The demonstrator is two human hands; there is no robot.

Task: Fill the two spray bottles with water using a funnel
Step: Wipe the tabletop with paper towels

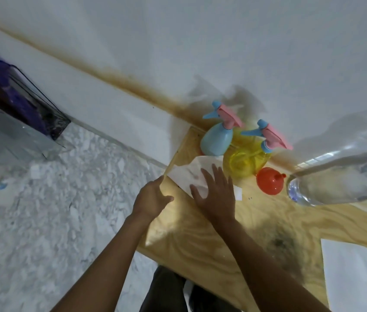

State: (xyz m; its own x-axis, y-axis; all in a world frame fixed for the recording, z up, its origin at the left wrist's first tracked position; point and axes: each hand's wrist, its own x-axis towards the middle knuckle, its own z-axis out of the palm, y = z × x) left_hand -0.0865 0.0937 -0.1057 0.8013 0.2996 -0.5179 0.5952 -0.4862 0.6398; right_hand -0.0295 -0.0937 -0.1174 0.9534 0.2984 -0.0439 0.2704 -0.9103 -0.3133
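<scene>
Two spray bottles stand at the far corner of a wooden table [211, 239], against the wall: a blue one [216, 137] and a yellow one [244, 159], both with pink and blue trigger heads on. An orange funnel [269, 181] lies on its side just right of the yellow bottle. A large clear water bottle [335, 183] lies tilted at the right. My right hand [217, 192] rests flat, fingers spread, on a white paper towel [189, 174] in front of the bottles. My left hand [153, 199] is closed at the table's left edge beside the towel.
A white sheet [358, 273] lies at the table's near right corner. A dark stain [279, 244] marks the wood. Marble floor [54, 199] spreads to the left, with a dark basket and clear plastic [9, 122] near the wall.
</scene>
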